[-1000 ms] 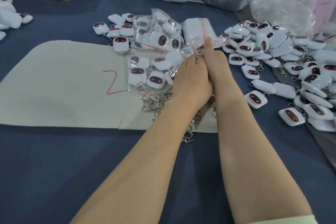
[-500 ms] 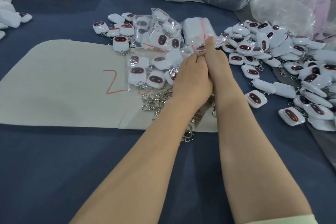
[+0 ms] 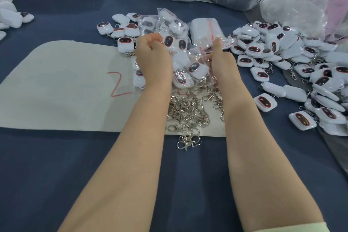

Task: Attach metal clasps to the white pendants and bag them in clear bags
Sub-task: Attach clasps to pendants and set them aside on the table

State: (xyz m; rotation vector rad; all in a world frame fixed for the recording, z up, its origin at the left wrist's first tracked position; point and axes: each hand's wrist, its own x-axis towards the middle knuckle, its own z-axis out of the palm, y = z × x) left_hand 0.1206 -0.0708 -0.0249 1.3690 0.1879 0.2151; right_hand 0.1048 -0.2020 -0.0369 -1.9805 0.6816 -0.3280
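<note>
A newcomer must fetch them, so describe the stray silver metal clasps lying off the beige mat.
Find the large beige felt mat marked with a red 2. A heap of silver metal clasps sits at its near right edge. The stray clasps lie just beyond that edge, alone on the dark blue cloth, not on the mat.

white pendants (image 3: 265,102) with dark red-rimmed ovals, silver clasps (image 3: 188,111), navy table (image 3: 56,156).

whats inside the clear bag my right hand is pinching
A white pendant with a dark, red-rimmed oval face shows through the clear bag. The right hand covers the bag's right edge, so whether its clasp is inside cannot be seen.
</note>
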